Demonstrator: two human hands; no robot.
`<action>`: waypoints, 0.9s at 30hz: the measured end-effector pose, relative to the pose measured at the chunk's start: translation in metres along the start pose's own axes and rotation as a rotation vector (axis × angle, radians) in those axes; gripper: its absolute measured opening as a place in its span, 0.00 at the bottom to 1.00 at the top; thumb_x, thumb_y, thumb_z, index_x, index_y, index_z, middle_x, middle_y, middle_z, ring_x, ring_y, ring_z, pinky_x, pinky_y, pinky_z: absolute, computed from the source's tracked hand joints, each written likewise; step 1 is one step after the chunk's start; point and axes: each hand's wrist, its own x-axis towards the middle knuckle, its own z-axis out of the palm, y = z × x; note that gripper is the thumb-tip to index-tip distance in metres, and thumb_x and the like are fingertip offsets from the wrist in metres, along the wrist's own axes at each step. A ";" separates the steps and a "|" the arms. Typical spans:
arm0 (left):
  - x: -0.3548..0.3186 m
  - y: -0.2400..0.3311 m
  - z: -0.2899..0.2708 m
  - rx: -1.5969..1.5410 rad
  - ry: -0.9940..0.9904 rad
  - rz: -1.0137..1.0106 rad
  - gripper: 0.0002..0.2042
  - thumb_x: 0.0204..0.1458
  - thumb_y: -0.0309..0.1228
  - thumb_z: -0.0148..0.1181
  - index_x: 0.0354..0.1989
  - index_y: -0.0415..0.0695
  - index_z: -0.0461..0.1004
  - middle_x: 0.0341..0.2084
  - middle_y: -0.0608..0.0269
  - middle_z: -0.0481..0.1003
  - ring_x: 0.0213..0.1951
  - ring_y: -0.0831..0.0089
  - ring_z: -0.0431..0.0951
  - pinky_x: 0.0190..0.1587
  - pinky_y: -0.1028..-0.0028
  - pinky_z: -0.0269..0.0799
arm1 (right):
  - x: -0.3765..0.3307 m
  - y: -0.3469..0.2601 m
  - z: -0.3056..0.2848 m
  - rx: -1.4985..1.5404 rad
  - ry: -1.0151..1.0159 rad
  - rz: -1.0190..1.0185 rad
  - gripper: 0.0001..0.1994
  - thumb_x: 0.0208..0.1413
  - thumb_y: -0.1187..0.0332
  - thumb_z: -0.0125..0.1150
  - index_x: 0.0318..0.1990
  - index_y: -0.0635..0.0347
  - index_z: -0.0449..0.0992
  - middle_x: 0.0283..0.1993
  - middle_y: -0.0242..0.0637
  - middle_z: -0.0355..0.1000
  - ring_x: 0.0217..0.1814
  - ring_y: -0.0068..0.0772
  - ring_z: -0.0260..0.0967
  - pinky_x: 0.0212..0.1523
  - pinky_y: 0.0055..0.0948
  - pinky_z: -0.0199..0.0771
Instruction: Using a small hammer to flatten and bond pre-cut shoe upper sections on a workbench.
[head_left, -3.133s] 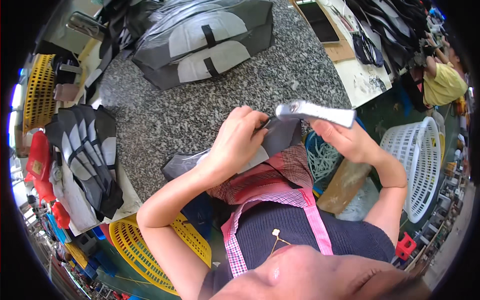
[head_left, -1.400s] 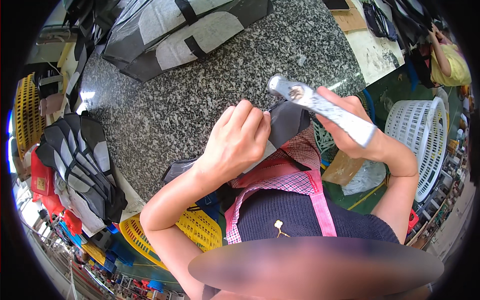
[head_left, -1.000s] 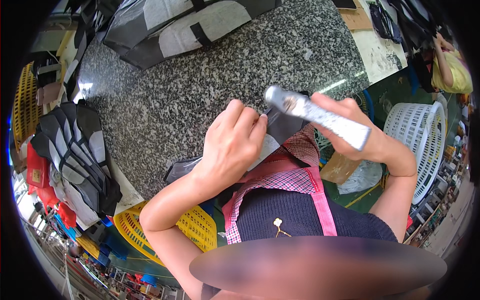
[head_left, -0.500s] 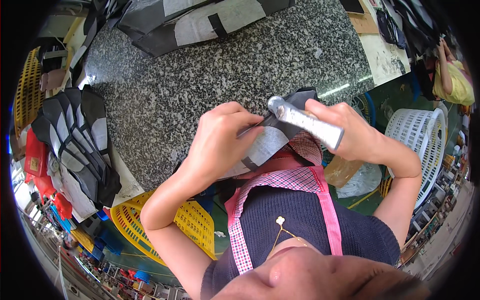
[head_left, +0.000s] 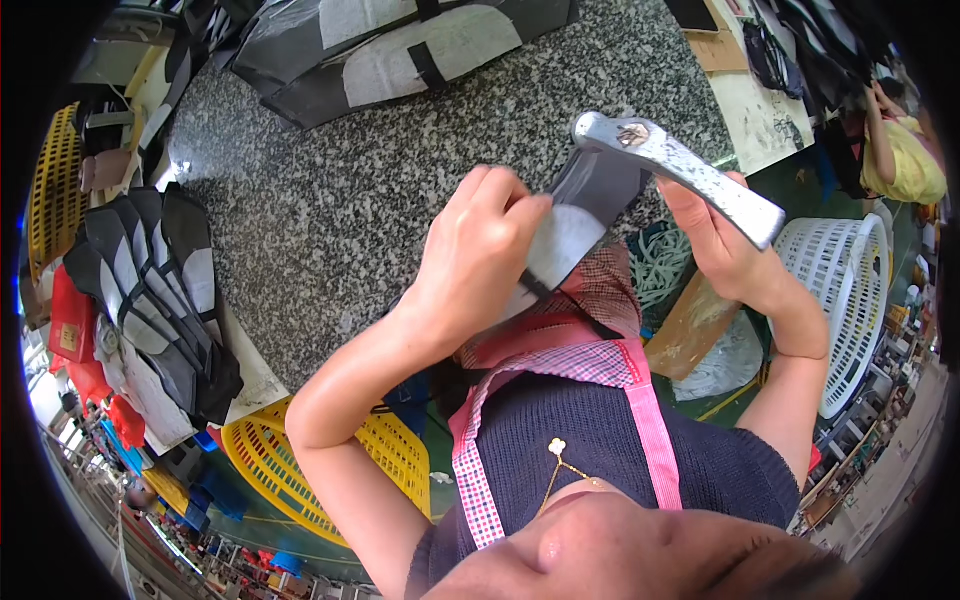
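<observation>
My left hand (head_left: 487,235) is closed on the edge of a dark grey piece of shoe-upper-like material (head_left: 602,192) with a pale grey patch. The piece lies slantwise at the near edge of the speckled stone slab (head_left: 330,210), reaching over my lap. My right hand (head_left: 722,245) grips a hammer (head_left: 690,175) with a worn silver metal head, raised over the piece's right end. The hammer's handle is mostly hidden behind its head and my fingers.
Similar dark pieces (head_left: 430,70) lie stacked at the slab's far side, and more are fanned out (head_left: 160,290) at the left. Yellow baskets (head_left: 330,470) stand below left, a white basket (head_left: 850,300) at the right. Another person in yellow (head_left: 905,160) is at the far right.
The hammer has lifted and swung right, with my right hand turning. My left hand has moved slightly right and farther away, and the dark piece has shifted with it.
</observation>
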 end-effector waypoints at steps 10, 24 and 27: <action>0.004 -0.001 -0.013 -0.376 -0.119 -0.420 0.08 0.50 0.23 0.69 0.39 0.38 0.83 0.27 0.58 0.78 0.26 0.71 0.78 0.32 0.74 0.74 | 0.005 0.013 0.007 0.216 -0.063 0.191 0.10 0.67 0.67 0.49 0.43 0.68 0.70 0.28 0.56 0.69 0.32 0.66 0.69 0.30 0.48 0.69; -0.009 0.017 -0.004 0.217 -0.119 0.085 0.18 0.45 0.20 0.59 0.47 0.26 0.74 0.33 0.53 0.67 0.37 0.60 0.71 0.34 0.68 0.75 | -0.004 -0.003 -0.004 0.061 -0.055 0.107 0.26 0.58 0.74 0.63 0.64 0.71 0.66 0.40 0.43 0.77 0.35 0.40 0.72 0.41 0.33 0.70; -0.010 0.017 -0.003 0.241 -0.118 0.085 0.18 0.45 0.20 0.59 0.47 0.26 0.74 0.33 0.53 0.67 0.37 0.60 0.71 0.34 0.68 0.75 | 0.009 -0.013 -0.001 0.203 -0.401 0.394 0.23 0.60 0.74 0.62 0.62 0.70 0.69 0.43 0.41 0.78 0.42 0.35 0.70 0.45 0.31 0.67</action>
